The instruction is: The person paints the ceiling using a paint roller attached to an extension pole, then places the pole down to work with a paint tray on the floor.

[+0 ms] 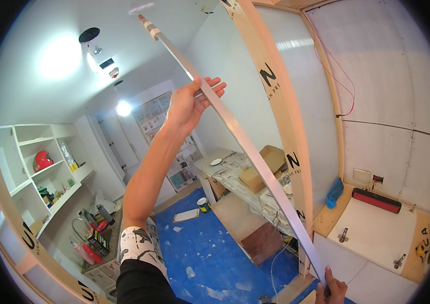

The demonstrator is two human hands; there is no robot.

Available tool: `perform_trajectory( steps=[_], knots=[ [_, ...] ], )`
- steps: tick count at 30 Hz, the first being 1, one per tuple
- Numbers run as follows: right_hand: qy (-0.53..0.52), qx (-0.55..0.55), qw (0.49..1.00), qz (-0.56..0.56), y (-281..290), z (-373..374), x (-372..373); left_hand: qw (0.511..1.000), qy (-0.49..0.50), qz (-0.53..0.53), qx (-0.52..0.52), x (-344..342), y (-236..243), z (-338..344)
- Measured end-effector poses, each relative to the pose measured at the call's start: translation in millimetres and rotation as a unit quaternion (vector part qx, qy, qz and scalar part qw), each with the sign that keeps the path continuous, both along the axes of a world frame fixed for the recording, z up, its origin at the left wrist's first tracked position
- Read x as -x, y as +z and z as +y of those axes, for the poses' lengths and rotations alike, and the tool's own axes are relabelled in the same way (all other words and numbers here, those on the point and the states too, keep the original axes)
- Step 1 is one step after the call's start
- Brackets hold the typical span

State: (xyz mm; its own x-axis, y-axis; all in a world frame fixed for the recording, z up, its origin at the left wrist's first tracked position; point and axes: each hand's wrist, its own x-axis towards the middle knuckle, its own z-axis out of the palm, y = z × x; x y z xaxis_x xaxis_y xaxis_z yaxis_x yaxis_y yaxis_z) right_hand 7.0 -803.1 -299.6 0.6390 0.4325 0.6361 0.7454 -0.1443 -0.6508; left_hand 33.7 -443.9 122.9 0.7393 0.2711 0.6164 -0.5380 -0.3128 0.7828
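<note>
Bracing silver metal pole (245, 143), running from above left hand (185, 103) down to right hand (335, 287). Left fingers spread behind pole; right curled round lower end. Risk, we judge: loose upper support could let pole swing into tan frame post (277, 104), right of left hand.

Left hand (186, 105) high, right hand (335, 289) low
</note>
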Motion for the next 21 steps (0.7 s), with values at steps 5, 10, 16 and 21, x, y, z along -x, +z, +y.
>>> perform_trajectory(
  steps=[5, 10, 16, 21],
  knots=[
    [-0.005, -0.008, 1.000, -0.001, 3.8, 29.6, 3.1, 0.998, 0.008, -0.030, 0.050, -10.0, -8.3, 40.9],
    [0.012, -0.033, 0.999, -0.020, -11.8, 85.1, -0.7, 0.997, 0.035, -0.003, 0.061, -12.9, -19.3, 99.9],
    [0.074, -0.066, 0.994, 0.052, 32.8, 197.3, -22.5, 0.997, 0.067, 0.029, 0.039, -37.9, 11.2, 222.1],
    [0.110, -0.053, 0.991, 0.056, 63.9, 268.2, -37.8, 0.994, 0.082, 0.058, 0.048, -51.4, 30.9, 299.0]
  ],
)
